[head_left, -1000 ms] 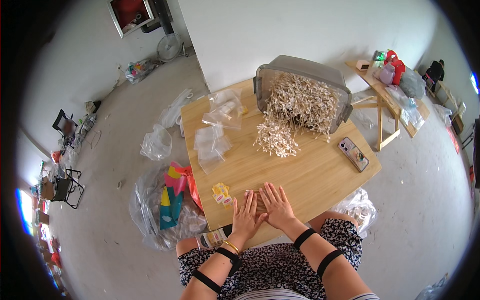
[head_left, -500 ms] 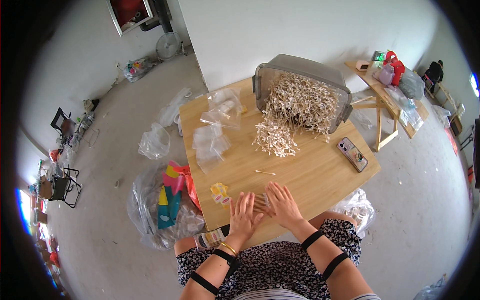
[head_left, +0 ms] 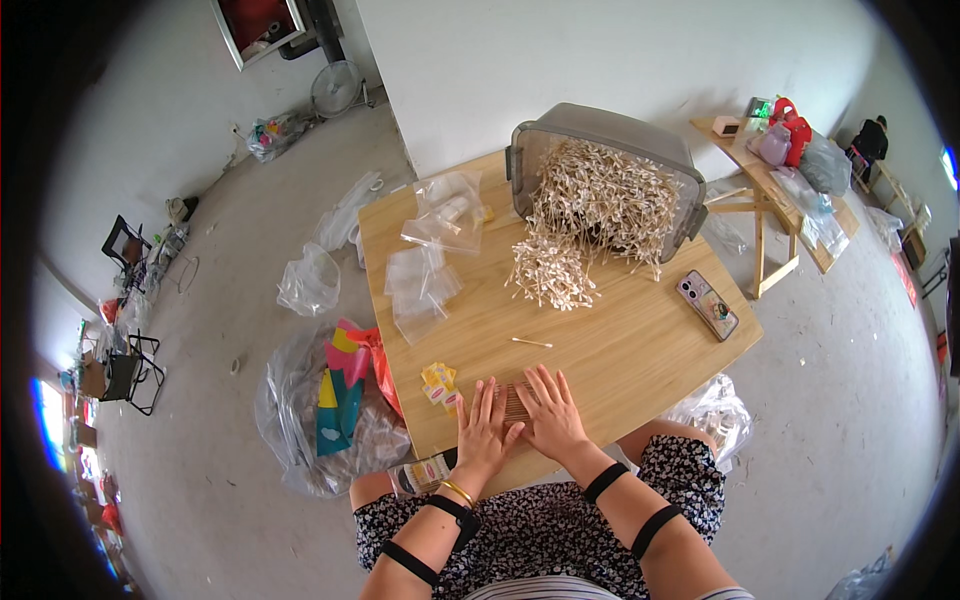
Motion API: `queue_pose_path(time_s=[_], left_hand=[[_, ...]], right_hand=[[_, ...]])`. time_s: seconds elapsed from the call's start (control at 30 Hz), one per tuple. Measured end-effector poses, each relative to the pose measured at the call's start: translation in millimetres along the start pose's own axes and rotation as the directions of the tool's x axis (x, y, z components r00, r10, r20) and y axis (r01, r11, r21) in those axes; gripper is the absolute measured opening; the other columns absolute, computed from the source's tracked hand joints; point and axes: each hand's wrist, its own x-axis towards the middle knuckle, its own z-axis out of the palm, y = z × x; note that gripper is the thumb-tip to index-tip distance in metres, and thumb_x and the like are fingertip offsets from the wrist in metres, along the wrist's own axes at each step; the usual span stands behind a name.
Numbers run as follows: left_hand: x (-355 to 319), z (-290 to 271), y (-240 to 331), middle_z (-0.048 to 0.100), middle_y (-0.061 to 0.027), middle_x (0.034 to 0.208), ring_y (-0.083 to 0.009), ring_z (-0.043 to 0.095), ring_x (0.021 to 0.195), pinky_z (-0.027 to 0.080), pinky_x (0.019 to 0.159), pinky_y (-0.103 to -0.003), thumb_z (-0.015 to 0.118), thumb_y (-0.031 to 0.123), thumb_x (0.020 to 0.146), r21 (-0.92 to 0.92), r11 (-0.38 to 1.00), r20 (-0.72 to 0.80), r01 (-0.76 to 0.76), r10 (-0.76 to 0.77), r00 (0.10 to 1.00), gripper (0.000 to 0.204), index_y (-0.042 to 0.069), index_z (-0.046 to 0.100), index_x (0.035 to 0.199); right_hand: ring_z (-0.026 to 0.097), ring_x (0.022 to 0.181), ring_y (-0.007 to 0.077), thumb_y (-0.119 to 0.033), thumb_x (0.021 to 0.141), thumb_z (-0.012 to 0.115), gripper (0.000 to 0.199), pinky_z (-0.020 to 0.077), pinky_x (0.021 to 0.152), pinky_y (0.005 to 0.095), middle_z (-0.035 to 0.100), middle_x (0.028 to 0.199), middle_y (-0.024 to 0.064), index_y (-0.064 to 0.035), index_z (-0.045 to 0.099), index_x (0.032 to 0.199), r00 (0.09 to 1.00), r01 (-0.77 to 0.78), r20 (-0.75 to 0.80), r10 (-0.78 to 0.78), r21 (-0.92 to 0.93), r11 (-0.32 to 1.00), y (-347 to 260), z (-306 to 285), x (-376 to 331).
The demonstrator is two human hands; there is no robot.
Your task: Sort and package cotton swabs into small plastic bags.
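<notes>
A flat row of cotton swabs (head_left: 515, 405) lies on the near part of the wooden table, its ends hidden by my hands. My left hand (head_left: 484, 432) rests at the left end with fingers stretched out. At the right end my right hand (head_left: 552, 412) lies with its fingers extended too. Beyond them one loose cotton swab (head_left: 532, 343) lies by itself. A large heap of cotton swabs (head_left: 605, 210) spills from a grey plastic bin (head_left: 600, 125) tipped on its side. Small yellow and white labels (head_left: 439, 384) lie left of my left hand.
Clear plastic bags (head_left: 420, 285) cover the table's left side, and a phone (head_left: 708, 305) lies near its right edge. A filled package (head_left: 422, 474) sits by my left thigh. Large plastic bags (head_left: 300, 410) stand on the floor at left. A second table (head_left: 775, 190) holds bags at far right.
My right hand has shifted slightly left and closer to my left hand. Less of the swab row shows between them. The left hand has barely moved.
</notes>
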Motion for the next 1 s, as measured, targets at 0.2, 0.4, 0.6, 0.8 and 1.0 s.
queue_pose_path(time_s=[0.2, 0.4, 0.6, 0.8, 1.0], left_hand=[[-1.7, 3.7, -4.2, 0.023, -0.0148, 0.162, -0.0317, 0.011, 0.153, 0.005, 0.121, -0.059, 0.03, 0.059, 0.102, 0.031, 0.999, -0.022, 0.031, -0.031, 0.999, 0.075, 0.006, 0.029, 0.155], [-2.7, -6.3, -0.4, 0.023, -0.0156, 0.162, -0.0353, 0.014, 0.152, 0.003, 0.121, -0.059, 0.035, 0.055, 0.102, 0.002, 1.0, 0.062, -0.013, 0.013, 0.998, 0.075, 0.002, 0.028, 0.154], [-8.7, -4.7, -5.8, 0.017, -0.0181, 0.164, -0.0328, 0.01, 0.154, 0.0, 0.122, -0.056, 0.028, 0.062, 0.1, 0.006, 0.999, -0.059, 0.033, -0.033, 0.998, 0.086, -0.003, 0.022, 0.155], [-1.4, 5.4, 1.4, 0.016, -0.0246, 0.163, -0.0338, 0.008, 0.154, 0.0, 0.122, -0.055, 0.026, 0.069, 0.097, 0.033, 0.999, -0.021, 0.028, -0.028, 0.999, 0.096, -0.009, 0.018, 0.153], [-3.0, 5.5, -2.3, 0.016, -0.0255, 0.162, -0.035, 0.007, 0.153, 0.0, 0.122, -0.055, 0.028, 0.069, 0.097, 0.035, 0.999, -0.008, 0.03, -0.029, 1.0, 0.097, -0.01, 0.019, 0.153]], right_hand=[[0.018, 0.151, 0.0331, -0.049, 0.088, 0.063, 0.076, 0.0121, 0.124, 0.0509, 0.03, 0.159, 0.0156, -0.0085, 0.041, 0.149, 0.991, 0.041, 0.128, -0.038, -0.015, 0.999, 2.7, -22.0, 12.7], [0.019, 0.151, 0.0347, -0.056, 0.094, 0.054, 0.085, 0.0133, 0.124, 0.0485, 0.024, 0.161, 0.0183, -0.0033, 0.028, 0.155, 0.975, -0.104, -0.178, 0.13, 0.149, 0.983, 27.0, -19.1, 23.8], [0.019, 0.151, 0.0336, -0.054, 0.094, 0.053, 0.087, 0.0145, 0.124, 0.0468, 0.025, 0.16, 0.0214, 0.0019, 0.026, 0.154, 0.998, -0.004, -0.063, 0.011, 0.111, 0.994, 8.4, -8.1, -13.7], [0.018, 0.152, 0.0345, -0.049, 0.095, 0.051, 0.082, 0.0143, 0.124, 0.0464, 0.023, 0.16, 0.0242, 0.0054, 0.028, 0.151, 0.993, 0.052, -0.1, -0.06, -0.072, 0.996, -10.0, 21.8, -9.5], [0.019, 0.151, 0.0351, -0.047, 0.097, 0.048, 0.077, 0.0154, 0.124, 0.0455, 0.023, 0.16, 0.0238, 0.0054, 0.029, 0.151, 0.99, 0.091, -0.116, -0.085, 0.052, 0.995, -11.3, 19.7, -8.7]])
